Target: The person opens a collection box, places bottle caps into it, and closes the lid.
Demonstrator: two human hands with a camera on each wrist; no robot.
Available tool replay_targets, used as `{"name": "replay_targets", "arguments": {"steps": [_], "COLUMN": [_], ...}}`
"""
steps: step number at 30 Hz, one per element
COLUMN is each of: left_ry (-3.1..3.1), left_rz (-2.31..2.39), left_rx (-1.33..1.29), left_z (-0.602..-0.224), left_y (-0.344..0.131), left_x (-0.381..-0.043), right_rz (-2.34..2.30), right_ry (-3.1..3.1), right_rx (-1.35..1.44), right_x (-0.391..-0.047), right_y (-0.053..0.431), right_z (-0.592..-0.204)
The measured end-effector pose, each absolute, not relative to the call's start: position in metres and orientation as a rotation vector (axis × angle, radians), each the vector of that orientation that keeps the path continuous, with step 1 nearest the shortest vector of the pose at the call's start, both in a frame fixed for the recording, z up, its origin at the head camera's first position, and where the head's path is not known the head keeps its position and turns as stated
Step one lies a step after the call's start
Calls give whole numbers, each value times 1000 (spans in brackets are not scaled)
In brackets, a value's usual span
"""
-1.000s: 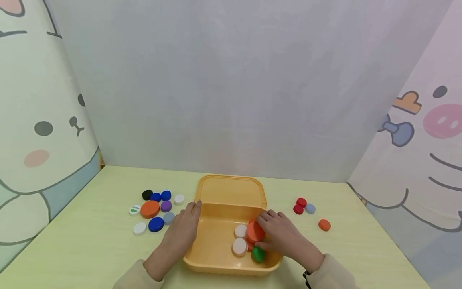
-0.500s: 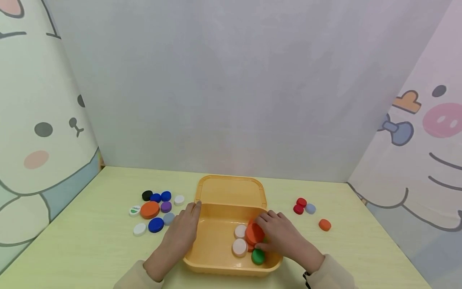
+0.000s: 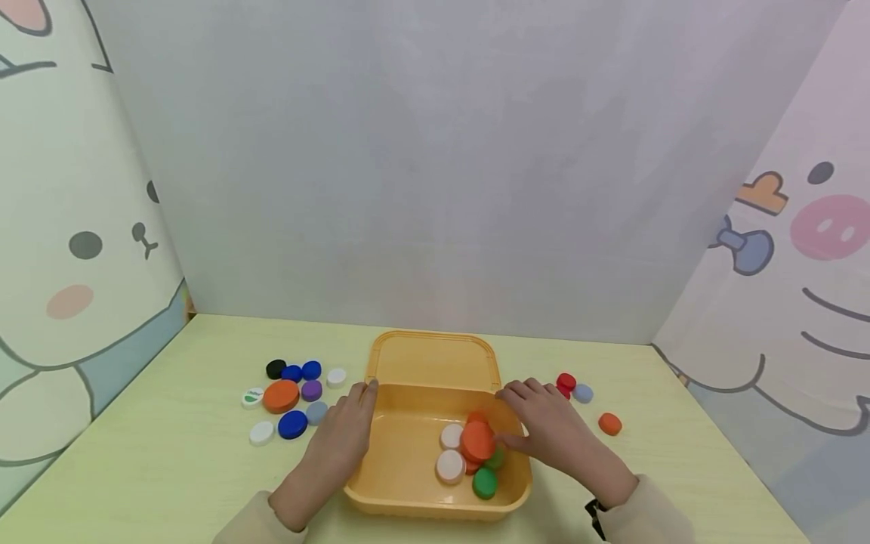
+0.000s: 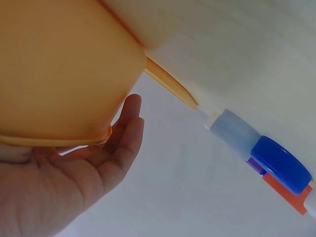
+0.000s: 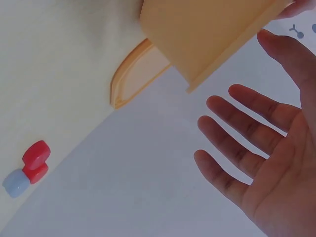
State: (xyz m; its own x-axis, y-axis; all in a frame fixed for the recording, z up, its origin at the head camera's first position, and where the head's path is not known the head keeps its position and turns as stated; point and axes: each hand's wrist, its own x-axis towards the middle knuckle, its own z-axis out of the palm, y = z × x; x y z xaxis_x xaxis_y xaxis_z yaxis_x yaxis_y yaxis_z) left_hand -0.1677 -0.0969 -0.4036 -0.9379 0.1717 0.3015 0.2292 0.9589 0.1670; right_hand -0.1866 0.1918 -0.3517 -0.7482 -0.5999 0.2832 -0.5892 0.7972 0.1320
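Observation:
An orange plastic box (image 3: 401,446) stands in front of me, holding several bottle caps at its right end. In the head view an orange cap (image 3: 479,441) lies on top of them, with a white cap (image 3: 450,466) and a green cap (image 3: 485,483) beside it. My left hand (image 3: 343,431) holds the box's left rim. In the left wrist view its fingers (image 4: 129,133) bend round the rim at the corner; the thumb is hidden. My right hand (image 3: 553,423) hovers over the right rim, fingers spread and nothing in it, as the right wrist view shows.
The box's orange lid (image 3: 435,359) lies behind it. Left of the box is a group of loose caps, among them a large orange cap (image 3: 281,396) and a blue cap (image 3: 292,425). Right are red caps (image 5: 36,155), a light blue cap (image 3: 582,393) and an orange-red cap (image 3: 609,424).
My right hand has let go of the orange cap and moved right, out toward the rim. The orange cap now sits slightly lower and left. My left hand stays in place.

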Motion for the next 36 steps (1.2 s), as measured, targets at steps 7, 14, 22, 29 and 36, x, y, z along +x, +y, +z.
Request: {"name": "replay_targets", "arguments": {"steps": [7, 14, 22, 29, 36], "left_ry": [-2836, -2834, -2830, -2836, -2822], "left_rz": [-284, -278, -272, -277, -269], "left_rx": [-284, -284, -299, -294, -299], "left_z": [-405, -406, -405, -404, -404], "left_y": [-97, -97, -97, -96, -96], "left_x": [-168, -168, -167, -167, -167], "right_rz": [-42, -56, -2, 34, 29], "right_ry": [-2569, -2599, -2675, -2775, -2847], "right_rx": [874, 763, 665, 566, 506], "right_x": [-198, -212, -230, -243, -254], "right_y": [211, 230, 258, 279, 292], "right_z": [-351, -360, -373, -386, -397]}}
